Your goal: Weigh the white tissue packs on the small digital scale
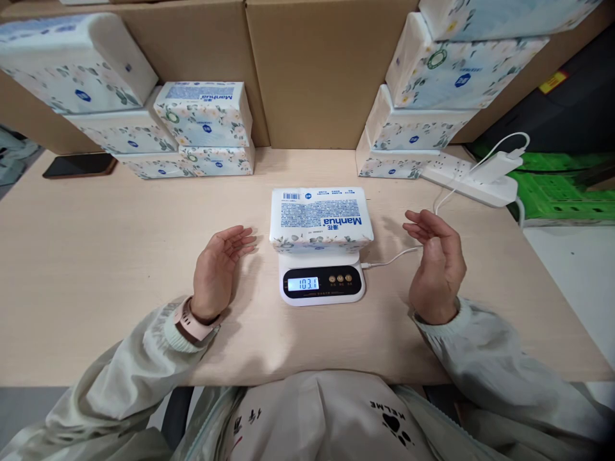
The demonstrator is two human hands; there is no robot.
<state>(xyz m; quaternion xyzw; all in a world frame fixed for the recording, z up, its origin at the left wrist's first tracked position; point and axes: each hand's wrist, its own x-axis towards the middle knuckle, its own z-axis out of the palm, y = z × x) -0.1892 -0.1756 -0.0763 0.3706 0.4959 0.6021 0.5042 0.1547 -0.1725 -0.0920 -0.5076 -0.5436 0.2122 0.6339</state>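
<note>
While the tissue pack (321, 219) sits on the scale (323, 283) reading 103.1 on the table (120, 269), the left hand (218, 272) and right hand (436, 269), both released, flank it, slightly apart.

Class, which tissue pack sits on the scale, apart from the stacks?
The lone Manhua tissue pack on the digital scale, between the left hand and right hand; those in the left stacks and right stack are farther back.

The tissue pack (321, 219) sits on the scale (323, 283) between left hand (218, 269) and right hand (437, 272); behind, left, stacked packs (132, 136) beside a phone (79, 166); behind, right, other packs (427, 125) beside a power strip (468, 180).
</note>
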